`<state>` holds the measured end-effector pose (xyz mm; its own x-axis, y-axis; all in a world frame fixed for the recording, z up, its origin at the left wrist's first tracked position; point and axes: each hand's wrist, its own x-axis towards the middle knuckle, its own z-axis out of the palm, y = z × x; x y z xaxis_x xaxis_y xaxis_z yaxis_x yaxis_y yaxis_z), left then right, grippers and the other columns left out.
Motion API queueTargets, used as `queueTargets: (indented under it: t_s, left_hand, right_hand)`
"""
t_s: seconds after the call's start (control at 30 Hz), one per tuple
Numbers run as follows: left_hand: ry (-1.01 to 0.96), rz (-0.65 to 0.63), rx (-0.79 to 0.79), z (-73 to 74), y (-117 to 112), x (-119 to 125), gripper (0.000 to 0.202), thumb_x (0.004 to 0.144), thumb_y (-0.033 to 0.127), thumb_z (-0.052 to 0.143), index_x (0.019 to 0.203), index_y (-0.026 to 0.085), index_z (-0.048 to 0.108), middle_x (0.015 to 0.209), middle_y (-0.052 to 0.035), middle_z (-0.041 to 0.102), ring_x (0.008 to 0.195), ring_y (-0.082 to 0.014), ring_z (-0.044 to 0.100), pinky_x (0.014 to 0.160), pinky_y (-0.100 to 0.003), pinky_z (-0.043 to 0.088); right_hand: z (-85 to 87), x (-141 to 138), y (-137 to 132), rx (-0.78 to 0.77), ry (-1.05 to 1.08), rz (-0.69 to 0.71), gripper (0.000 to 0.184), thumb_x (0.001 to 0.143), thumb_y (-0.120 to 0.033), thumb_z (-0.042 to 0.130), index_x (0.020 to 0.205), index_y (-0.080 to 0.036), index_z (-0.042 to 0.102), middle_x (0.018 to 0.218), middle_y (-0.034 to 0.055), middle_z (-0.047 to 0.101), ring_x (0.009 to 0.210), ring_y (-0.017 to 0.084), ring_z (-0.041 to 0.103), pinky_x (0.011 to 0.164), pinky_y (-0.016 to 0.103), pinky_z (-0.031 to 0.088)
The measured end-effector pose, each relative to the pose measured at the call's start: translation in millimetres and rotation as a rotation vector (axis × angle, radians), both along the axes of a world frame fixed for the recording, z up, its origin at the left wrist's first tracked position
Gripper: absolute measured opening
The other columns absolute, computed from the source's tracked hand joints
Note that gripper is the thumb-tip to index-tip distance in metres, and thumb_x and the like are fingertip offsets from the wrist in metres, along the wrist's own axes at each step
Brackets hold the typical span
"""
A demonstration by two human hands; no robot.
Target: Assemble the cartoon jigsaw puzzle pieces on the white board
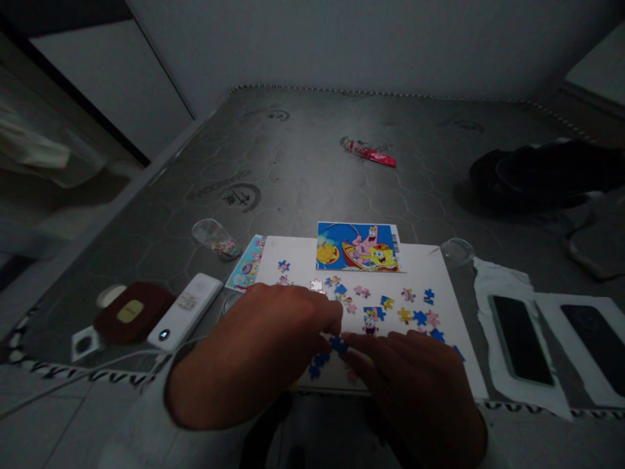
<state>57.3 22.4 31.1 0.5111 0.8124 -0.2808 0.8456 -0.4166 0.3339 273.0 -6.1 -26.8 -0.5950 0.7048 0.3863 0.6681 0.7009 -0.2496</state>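
Observation:
Between my two hands is a small blue jigsaw puzzle piece (338,344), just above the white board (288,254). My left hand (273,332) is closed, its thumb and forefinger pinching the piece from the left. From the right, the thumb and forefinger of my right hand (415,371) close on the same piece. Loose puzzle pieces (405,315) are scattered over the board, blue, pink and yellow. Two or more joined pieces (370,320) show part of a cartoon face. Behind them lies a cartoon picture card (359,247). My left hand hides some of the board.
Left of the board are a clear cup (215,236) lying with pieces inside, a second card (248,264), a white power bank (185,311) and a maroon case (133,312). To the right are a phone (521,339) and a clear lid (458,250). A red tool (368,152) lies farther back.

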Motion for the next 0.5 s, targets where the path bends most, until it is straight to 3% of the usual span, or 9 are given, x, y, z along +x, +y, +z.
queueTargets:
  t_s: [0.23, 0.5]
  left_hand:
    - [0.049, 0.023, -0.06, 6.3, 2.6, 5.4, 0.017, 0.084, 0.016, 0.063, 0.093, 0.029, 0.071, 0.092, -0.0006, 0.074, 0.082, -0.021, 0.069, 0.067, -0.029, 0.044]
    - [0.061, 0.016, -0.045, 3.5, 0.7, 3.4, 0.015, 0.085, 0.02, 0.063, 0.093, 0.03, 0.071, 0.092, -0.0004, 0.075, 0.084, -0.0223, 0.07, 0.068, -0.031, 0.046]
  right_hand:
    - [-0.7, 1.6, 0.8, -0.009, -0.008, 0.008, 0.021, 0.102, -0.026, 0.048, 0.102, -0.026, 0.069, 0.063, -0.0046, 0.065, 0.053, 0.011, 0.056, 0.053, 0.032, 0.026]
    - [-0.2, 0.6, -0.4, -0.011, 0.011, -0.002, 0.018, 0.101, -0.027, 0.051, 0.1, -0.026, 0.069, 0.063, -0.0049, 0.065, 0.054, 0.011, 0.057, 0.054, 0.032, 0.027]
